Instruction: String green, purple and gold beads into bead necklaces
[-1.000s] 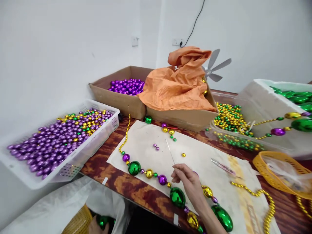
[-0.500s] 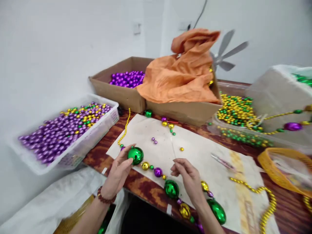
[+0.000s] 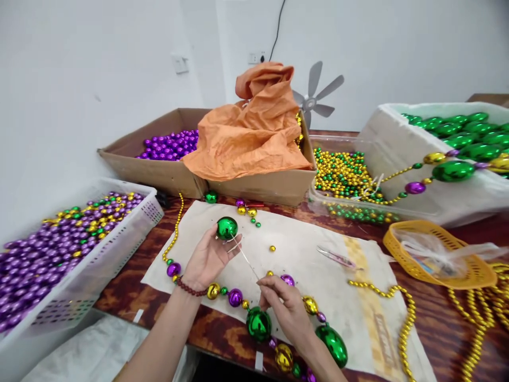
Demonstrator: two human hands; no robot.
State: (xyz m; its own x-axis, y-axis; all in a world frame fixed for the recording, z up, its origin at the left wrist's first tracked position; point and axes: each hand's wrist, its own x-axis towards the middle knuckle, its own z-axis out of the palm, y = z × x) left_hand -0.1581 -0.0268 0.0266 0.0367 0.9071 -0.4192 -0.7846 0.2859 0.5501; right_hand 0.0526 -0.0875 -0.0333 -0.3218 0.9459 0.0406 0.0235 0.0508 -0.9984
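White cloth (image 3: 296,233) backs a rod (image 3: 247,260) slanting leftward toward the held green ball (image 3: 227,227).

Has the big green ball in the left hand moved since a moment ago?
Yes. Judged against the white sheet on the table, the green ball in the left hand has moved rightward and toward the sheet's far edge.

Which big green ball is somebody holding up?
The round green ball in the left hand; no other is held. Big green balls near the right hand lie in a row with gold beads.
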